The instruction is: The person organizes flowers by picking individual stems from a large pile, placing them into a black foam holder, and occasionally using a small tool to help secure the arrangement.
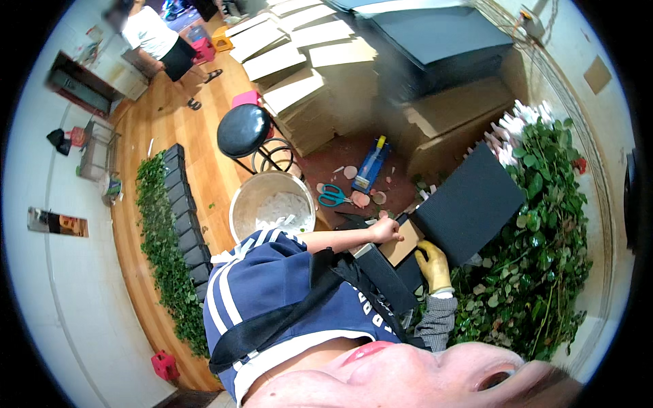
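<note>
My left hand, bare, is closed at the left edge of a tan cardboard piece inside an open black box with its dark lid raised. My right hand, in a yellow glove, has its fingers curled over the right side of the same piece. Left of the box, teal scissors, a blue-and-yellow tool and pale round scraps lie on a brown surface. A dense pile of long-stemmed roses with wrapped heads stands beside the lid at the right.
A metal bucket with white scraps and a black stool stand to the left. Stacked cardboard and black board fill the back. Black containers with leafy stems line the wooden floor. Another person stands at the upper left.
</note>
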`<state>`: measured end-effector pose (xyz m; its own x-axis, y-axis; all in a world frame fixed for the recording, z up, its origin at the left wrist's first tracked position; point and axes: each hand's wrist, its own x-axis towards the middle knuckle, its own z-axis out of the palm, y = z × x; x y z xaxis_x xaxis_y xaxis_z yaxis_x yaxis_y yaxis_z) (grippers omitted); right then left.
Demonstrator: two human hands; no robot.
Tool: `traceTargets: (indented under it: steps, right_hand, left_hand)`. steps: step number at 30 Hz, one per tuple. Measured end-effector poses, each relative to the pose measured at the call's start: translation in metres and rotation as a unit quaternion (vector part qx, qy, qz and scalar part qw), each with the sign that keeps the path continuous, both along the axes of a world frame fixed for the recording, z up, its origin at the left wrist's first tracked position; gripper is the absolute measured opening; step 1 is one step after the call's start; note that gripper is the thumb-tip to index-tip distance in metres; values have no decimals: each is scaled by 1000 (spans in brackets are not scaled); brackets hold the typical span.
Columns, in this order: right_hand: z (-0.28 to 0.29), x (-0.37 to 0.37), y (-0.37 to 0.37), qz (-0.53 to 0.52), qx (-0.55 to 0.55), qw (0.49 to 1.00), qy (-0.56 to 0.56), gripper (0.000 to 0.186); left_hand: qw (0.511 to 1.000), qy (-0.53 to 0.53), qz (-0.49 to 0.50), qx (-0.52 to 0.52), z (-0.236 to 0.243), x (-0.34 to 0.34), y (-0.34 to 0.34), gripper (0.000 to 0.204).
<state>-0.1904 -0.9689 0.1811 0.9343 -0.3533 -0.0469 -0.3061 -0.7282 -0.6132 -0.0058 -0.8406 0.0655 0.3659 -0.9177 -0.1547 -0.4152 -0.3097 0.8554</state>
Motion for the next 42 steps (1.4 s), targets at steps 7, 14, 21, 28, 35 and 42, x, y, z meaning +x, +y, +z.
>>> traceTargets:
  steps: [7, 14, 21, 28, 35, 42]
  right_hand:
    - [2, 35, 30, 5, -127, 974, 185, 81]
    - [-31, 38, 28, -4, -205, 944, 259, 59]
    - [-23, 49, 31, -17, -239, 929, 282, 58]
    - [-19, 48, 33, -13, -238, 925, 295, 63]
    - [-14, 45, 35, -40, -216, 939, 265, 53]
    - [-42, 43, 31, -49, -256, 940, 219, 41]
  left_hand:
    - [897, -364, -168, 188, 38, 1, -22, 14]
    - [930, -124, -340, 69, 89, 10, -12, 38]
    - [895, -189, -356, 190, 94, -28, -26, 35]
    - [934, -282, -161, 149, 52, 22, -8, 48]
    - [989, -116, -35, 82, 1, 24, -5, 43]
    - [935, -237, -187, 185, 73, 38, -27, 42]
